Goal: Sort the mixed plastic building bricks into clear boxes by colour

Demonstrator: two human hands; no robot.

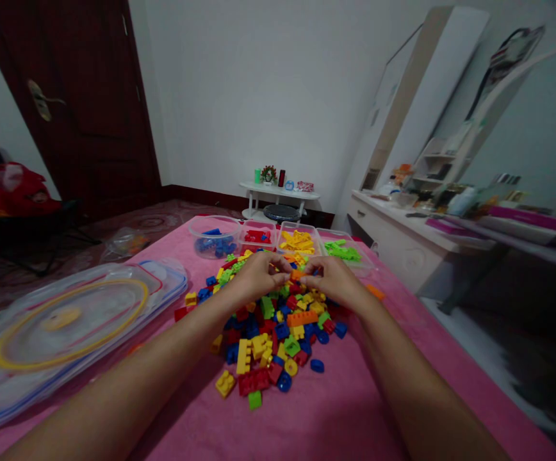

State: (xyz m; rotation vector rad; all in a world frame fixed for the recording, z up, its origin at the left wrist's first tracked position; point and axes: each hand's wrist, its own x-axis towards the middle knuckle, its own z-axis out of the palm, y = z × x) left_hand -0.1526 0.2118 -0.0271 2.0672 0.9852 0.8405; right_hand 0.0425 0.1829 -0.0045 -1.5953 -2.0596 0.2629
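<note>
Both hands meet above a heap of mixed toy building bricks [268, 333] on the pink cloth. Between their fingertips is an orange toy brick [297, 274]. My left hand [262, 275] pinches it from the left, thumb and fingers closed. From the right, my right hand [333, 276] has its fingers curled onto the same brick. Behind the hands stand clear containers: a round tub [215, 221] with blue bricks, then boxes with red bricks [257, 237], yellow bricks [297, 241] and green bricks [343, 250]. My hands cover part of the heap.
Stacked clear lids [172, 285] with blue, red and yellow rims lie at the left of the pink-covered table [335, 410]. A white dresser [393, 234] stands to the right, a low white shelf [280, 190] by the wall, and a dark door [81, 102] at far left.
</note>
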